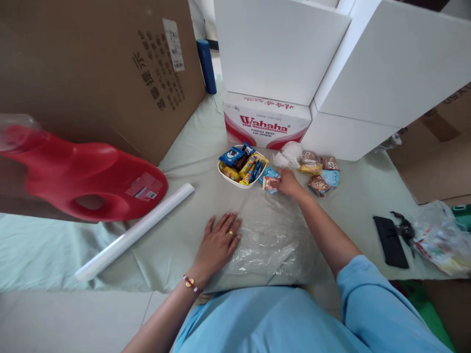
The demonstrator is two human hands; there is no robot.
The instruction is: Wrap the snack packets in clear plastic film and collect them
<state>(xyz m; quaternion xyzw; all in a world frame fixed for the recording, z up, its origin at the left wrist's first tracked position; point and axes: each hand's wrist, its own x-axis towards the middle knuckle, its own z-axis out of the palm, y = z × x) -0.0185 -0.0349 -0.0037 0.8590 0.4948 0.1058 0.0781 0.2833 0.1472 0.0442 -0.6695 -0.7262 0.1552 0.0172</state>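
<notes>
My left hand (220, 241) lies flat with its fingers stretched out, at the edge of a clear plastic sheet or bag (272, 245) on the cloth. Farther forward, my right hand (289, 182) pinches a small red-and-cream snack packet (270, 183). A light blue packet (273, 173) shows just behind it. To the left of these is a white bowl (241, 186), filled with blue, yellow and brown wrapped snacks. Right of my right hand lie several loose packets, among them a brown one (318, 185) and a light blue one (330, 178). A crumpled white plastic bag (289, 155) sits behind.
A Wahaba-like printed white-and-red carton (267, 122) and white panels (272, 49) stand behind. At left are a large brown box (91, 63), a red jug (81, 171) and a white roll (136, 233). A black phone (390, 242), keys (405, 229) and a filled plastic bag (441, 238) lie right.
</notes>
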